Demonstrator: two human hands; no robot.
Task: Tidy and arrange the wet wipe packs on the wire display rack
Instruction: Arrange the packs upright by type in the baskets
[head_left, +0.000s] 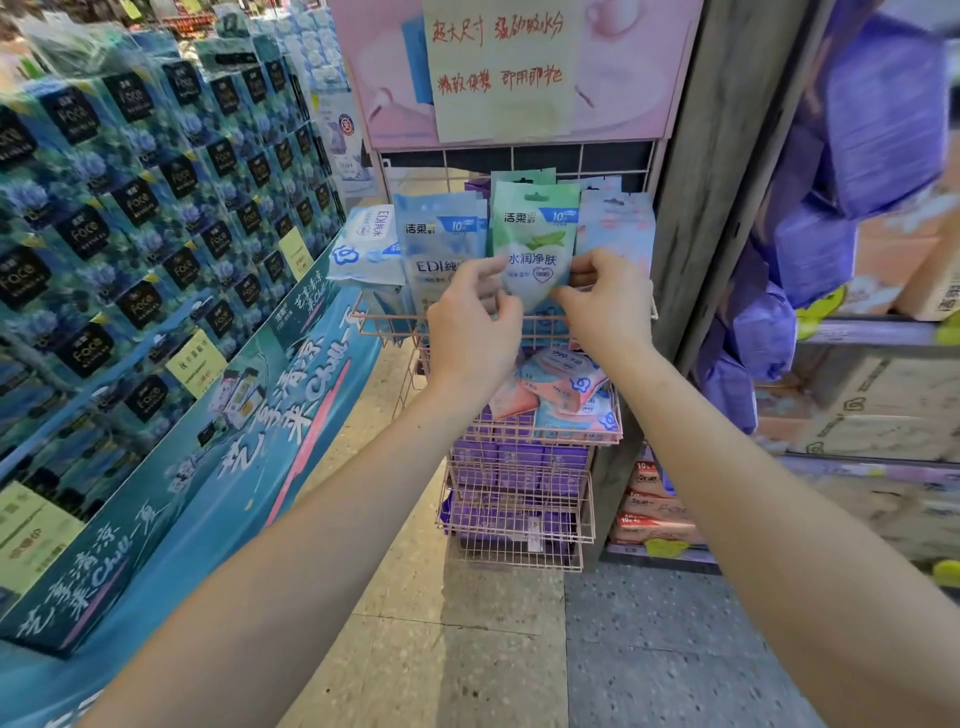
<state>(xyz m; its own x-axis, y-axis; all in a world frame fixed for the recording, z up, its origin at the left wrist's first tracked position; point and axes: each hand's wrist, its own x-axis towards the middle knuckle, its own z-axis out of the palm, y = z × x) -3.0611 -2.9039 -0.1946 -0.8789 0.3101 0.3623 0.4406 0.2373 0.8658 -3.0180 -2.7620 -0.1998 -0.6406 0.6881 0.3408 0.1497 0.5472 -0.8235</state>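
- Both hands up at the top basket (506, 317) of the pink wire display rack (519, 509), working on one green wet wipe pack (535, 234) standing upright in the front row.
- Left hand (470, 325): grip closed on the pack's lower left edge, thumb in front, fingers curled behind.
- Right hand (605, 299): grip closed on the lower right edge, fingertips pinching at basket-rim level.
- Green pack sits between a blue pack (441, 244) on its left, touching or slightly overlapping, and a pale floral pack (615, 223) on its right; more packs stacked behind, partly hidden.
- Probably the step in hand: seating and squaring the green pack so its face reads straight to the front.
- To do it well: keep both pinches low and even, press the bottom edge down inside the front wire, then level the top with the blue neighbour.
- Avoid squeezing the soft pouch; likely to crease or bulge.
- Worth minding the white pack (366, 244) at the far left, leaning outward over the basket's edge; likely next to straighten.
- Lower basket holds pink and blue packs (563, 389) lying loose at mixed angles, not yet ordered.
- Purple packs (511, 467) fill the baskets below, apparently tidy enough.
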